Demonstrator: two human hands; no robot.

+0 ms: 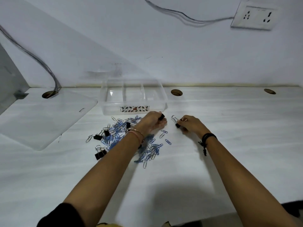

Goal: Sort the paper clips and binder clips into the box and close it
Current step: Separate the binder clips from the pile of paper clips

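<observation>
White desk surface (229, 145) against a pale wall. Far left: clear flat lid (41, 122) lying on the desk, apart from the box. Next, a loose heap of blue and silver paper clips (114, 135) with several black binder clips (100, 154) mixed in and along its left edge; heap spreads toward centre, a few stray clips near the middle. Behind the heap, near the wall: transparent box (133, 99), uncovered, three compartments visible, patterned label on the front wall; compartments look bare, though glare makes that hard to confirm. Left hand (151, 122) sits just in front of the box's right corner, fingers curled and pinching a black binder clip (161, 117). Right hand (191, 124) close beside it, not touching, closed around another binder clip (175, 121) whose silver wire handles stick up toward the left. Dark thread band on the right wrist, thin bangle on the left. Upper right: wall socket (255, 16) with a cable running leftward.
</observation>
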